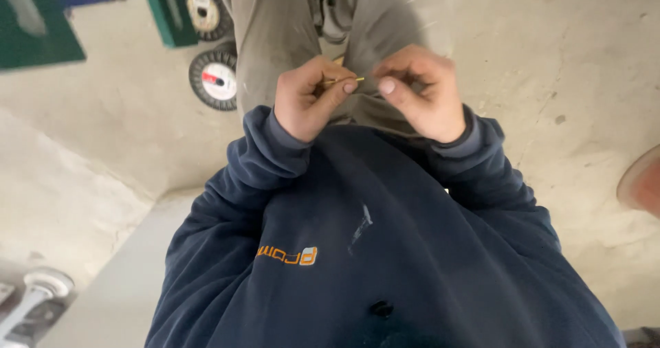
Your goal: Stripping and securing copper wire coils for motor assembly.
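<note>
the left hand [308,100] pinched a thin yellow-tipped wire [344,81], fingers clamped on it, held over the lap just above the sweatshirt's edge. the right hand [419,90] hovered just beside the wire's free tip, fingers curled together. 2 grinding discs [214,80] lay on the floor [584,80], well apart to the left.

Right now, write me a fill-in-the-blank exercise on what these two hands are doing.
1. The left hand pinches a thin ____ pin in its grip.
2. The right hand is close to the pin's ____ end.
3. Both sleeves are dark ____.
4. Two round discs lie on the ____ floor.

Missing words: yellowish; right; blue; concrete
</note>
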